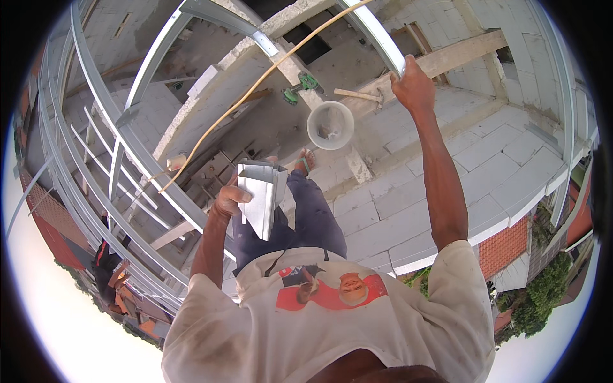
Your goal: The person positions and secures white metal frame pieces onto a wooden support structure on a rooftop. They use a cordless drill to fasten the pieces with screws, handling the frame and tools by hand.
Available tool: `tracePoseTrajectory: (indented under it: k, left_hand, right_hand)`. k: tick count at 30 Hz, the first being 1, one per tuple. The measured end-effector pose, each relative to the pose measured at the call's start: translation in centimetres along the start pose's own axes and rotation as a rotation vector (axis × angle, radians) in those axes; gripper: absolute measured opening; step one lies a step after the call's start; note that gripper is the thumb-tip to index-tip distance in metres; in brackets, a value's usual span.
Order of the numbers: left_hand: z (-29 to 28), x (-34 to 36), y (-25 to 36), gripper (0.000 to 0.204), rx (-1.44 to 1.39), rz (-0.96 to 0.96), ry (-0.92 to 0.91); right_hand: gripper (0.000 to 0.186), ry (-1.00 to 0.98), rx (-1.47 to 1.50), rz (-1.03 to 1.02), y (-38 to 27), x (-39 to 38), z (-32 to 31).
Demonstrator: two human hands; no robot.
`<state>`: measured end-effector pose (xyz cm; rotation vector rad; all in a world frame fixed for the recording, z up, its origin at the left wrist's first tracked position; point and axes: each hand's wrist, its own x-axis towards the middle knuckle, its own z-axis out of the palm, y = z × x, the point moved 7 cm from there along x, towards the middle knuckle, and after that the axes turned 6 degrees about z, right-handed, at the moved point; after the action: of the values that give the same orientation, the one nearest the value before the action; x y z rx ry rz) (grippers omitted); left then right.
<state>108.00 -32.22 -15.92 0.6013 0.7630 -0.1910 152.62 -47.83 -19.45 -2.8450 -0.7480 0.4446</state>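
Note:
Low in front of my body, my left hand (pixel 228 202) is closed round several short cut pieces of silver metal channel (pixel 257 195), nested together with an angled lower end. The thumb lies on their outer face; the other fingers are mostly hidden behind them. My right arm reaches up and forward, and my right hand (pixel 414 86) is wrapped round the lower end of a long sloping metal channel (pixel 378 33). Between my hands and farther off stand a whitish bucket (pixel 313 127) with grey residue inside and a hammer (pixel 359 96) with a wooden handle.
Steel framing (pixel 97 89) curves along my left. A yellow cable (pixel 254 88) crosses in front of it. Green tools (pixel 308 81) lie beyond the bucket. Pale block walls (pixel 488 169) and a wooden beam (pixel 466 54) are at right. Another person (pixel 105 274) is at far left, below.

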Motion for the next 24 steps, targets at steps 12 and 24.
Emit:
tracePoseTrajectory:
  k: [12, 24]
  left_hand:
    - [-3.8, 2.3, -7.0, 0.094, -0.17, -0.11, 0.046]
    - [-10.8, -1.0, -8.5, 0.079, -0.129, -0.078, 0.15]
  right_hand:
    - [0.04, 0.058, -0.047, 0.0, 0.4, 0.1, 0.8]
    - [0.044, 0.114, -0.085, -0.018, 1.7, 0.6, 1.7]
